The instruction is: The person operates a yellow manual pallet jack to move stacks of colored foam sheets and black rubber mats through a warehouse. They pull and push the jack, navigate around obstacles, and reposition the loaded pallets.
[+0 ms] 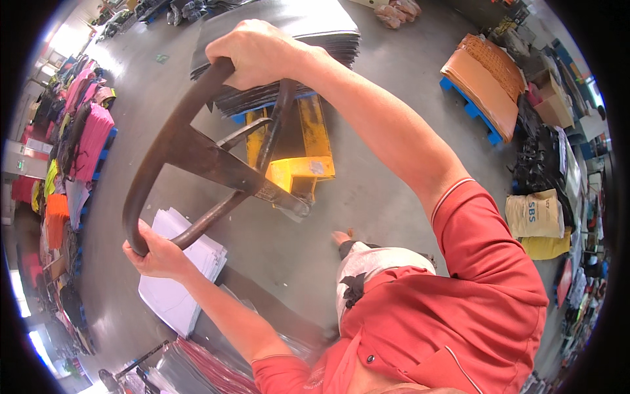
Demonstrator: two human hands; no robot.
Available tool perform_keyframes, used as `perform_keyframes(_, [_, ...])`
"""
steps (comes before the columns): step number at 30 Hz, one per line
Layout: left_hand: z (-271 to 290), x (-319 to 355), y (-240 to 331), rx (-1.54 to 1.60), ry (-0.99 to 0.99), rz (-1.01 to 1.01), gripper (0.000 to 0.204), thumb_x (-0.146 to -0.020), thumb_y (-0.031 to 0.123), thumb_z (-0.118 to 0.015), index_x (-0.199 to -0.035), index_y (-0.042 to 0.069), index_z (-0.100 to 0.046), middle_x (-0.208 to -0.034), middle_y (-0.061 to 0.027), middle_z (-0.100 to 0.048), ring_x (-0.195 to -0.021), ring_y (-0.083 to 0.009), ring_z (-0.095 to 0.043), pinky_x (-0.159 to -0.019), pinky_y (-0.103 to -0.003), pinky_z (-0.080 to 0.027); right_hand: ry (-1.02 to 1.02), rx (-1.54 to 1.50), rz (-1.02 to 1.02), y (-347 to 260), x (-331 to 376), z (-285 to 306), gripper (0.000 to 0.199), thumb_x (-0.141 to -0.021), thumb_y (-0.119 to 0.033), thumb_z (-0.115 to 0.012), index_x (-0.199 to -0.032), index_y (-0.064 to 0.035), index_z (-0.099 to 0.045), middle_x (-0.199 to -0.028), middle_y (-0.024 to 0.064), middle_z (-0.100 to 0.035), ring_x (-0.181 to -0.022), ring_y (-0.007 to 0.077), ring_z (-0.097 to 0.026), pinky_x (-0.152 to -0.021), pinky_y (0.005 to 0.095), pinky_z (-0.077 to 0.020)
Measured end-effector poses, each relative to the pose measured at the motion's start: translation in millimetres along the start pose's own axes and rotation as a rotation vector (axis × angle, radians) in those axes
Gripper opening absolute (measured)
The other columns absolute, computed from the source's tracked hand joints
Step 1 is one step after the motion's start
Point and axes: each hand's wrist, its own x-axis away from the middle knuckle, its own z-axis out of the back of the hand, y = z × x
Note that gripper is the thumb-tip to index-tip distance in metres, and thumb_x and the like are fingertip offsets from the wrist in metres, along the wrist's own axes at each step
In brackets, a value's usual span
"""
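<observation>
The right hand [256, 56] is closed round the far end of the brown handle [210, 161], its knuckles uppermost, and the left hand [157, 255] is wrapped round the near end, thumb lying along the tube; the handle is thus gripped at both ends and stands slanted between the two hands, in front of the body. Between the grips a thin lever [244, 133] sticks out over the handle's middle plate. To the right of that plate, below the right hand, is the yellow jack [295, 172], on the grey floor [275, 253]. Just beyond the right hand, and partly hidden by it, lies a pile of black sheets [289, 20]. Just beside the left hand, partly behind its wrist, is a stack of white sheets [172, 302]. Well off to the left of both grips is a pink stack [94, 141], with an orange bundle [56, 217] nearer the left hand's level. Far to the right of the right hand an orange-brown stack [479, 92] sits on a blue pallet [471, 110], and a sack [535, 213] lies on the nearer side of it, beyond the red sleeve [482, 230] of the right arm
</observation>
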Motion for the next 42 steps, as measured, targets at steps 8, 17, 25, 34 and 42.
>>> perform_keyframes(8, [-82,-79,-46,0.176,-0.021,0.074,0.028,-0.089,0.026,-0.079,-0.084,0.003,-0.064,-0.067,0.0006,-0.055,-0.055,-0.0067,-0.044,-0.045,-0.024,-0.033,0.008,-0.013,-0.051,43,-73,-54,0.018,-0.073,-0.027,-0.071,-0.081,-0.0107,-0.067,-0.07,0.013,-0.066,-0.072,0.0368,-0.067,-0.067,0.0466,-0.0547])
perform_keyframes(17, [-169,-162,-92,0.217,-0.11,0.06,0.024,-0.092,0.021,-0.076,-0.09,-0.001,-0.067,-0.076,-0.0048,-0.065,-0.054,-0.0077,-0.048,-0.044,-0.022,-0.034,-0.118,0.005,-0.2,80,-149,-106,0.027,-0.068,-0.017,-0.071,-0.094,-0.0099,-0.067,-0.073,0.0122,-0.066,-0.077,0.035,-0.067,-0.07,0.0449,-0.0526])
perform_keyframes(25, [-253,-230,-126,0.233,-0.166,0.034,0.023,-0.091,0.021,-0.075,-0.086,0.002,-0.063,-0.062,0.0013,-0.049,-0.051,-0.0072,-0.043,-0.044,-0.026,-0.031,-0.045,0.076,-0.235,129,-207,-154,0.02,-0.071,-0.022,-0.07,-0.088,-0.0109,-0.066,-0.07,0.0108,-0.066,-0.073,0.0355,-0.067,-0.067,0.0461,-0.0516])
perform_keyframes(34, [-339,-294,-168,0.236,-0.235,0.008,0.018,-0.093,0.018,-0.072,-0.091,0.001,-0.067,-0.069,-0.0008,-0.057,-0.055,-0.0073,-0.045,-0.044,-0.025,-0.031,-0.045,0.093,-0.309,175,-264,-186,0.021,-0.071,-0.025,-0.069,-0.086,-0.0103,-0.068,-0.077,0.0131,-0.07,-0.08,0.0347,-0.07,-0.072,0.0458,-0.0551])
perform_keyframes(42, [-378,-334,-186,0.164,-0.355,-0.076,0.03,-0.099,0.025,-0.065,-0.107,-0.003,-0.067,-0.078,-0.0027,-0.058,-0.064,-0.012,-0.048,-0.059,-0.027,-0.042,0.074,-0.012,-0.184,214,-287,-222,0.017,-0.072,-0.023,-0.069,-0.082,-0.0098,-0.065,-0.079,0.0112,-0.07,-0.081,0.033,-0.071,-0.073,0.0452,-0.0558])
